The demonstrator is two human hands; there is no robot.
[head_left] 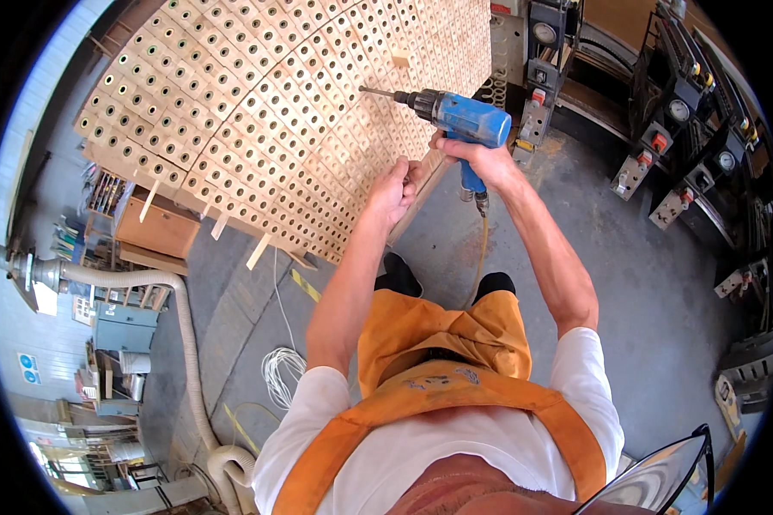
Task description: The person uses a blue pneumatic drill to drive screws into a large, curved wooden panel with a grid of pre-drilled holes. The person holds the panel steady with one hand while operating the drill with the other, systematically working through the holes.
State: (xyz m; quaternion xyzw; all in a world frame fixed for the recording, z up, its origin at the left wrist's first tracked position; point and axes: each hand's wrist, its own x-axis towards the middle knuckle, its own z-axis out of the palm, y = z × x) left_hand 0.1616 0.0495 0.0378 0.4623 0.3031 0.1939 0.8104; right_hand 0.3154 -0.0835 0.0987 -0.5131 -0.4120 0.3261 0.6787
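The person wears a white short-sleeved T-shirt (421,433) beneath orange overalls (442,330). Shoulder straps (316,463) run from the bib (442,390) toward eight and four o'clock. Dark marks (468,375) spot its front. Dark shoes (400,275) show at twelve o'clock beyond the trouser legs (500,343).

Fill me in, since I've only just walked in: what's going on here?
A person in orange workwear grips a blue drill in the right hand, with a yellowish hose running down from its handle. The bit points left across a large wooden panel full of holes; whether it touches is unclear. The left hand is half-curled near the panel's edge, and I can't tell whether it holds anything.
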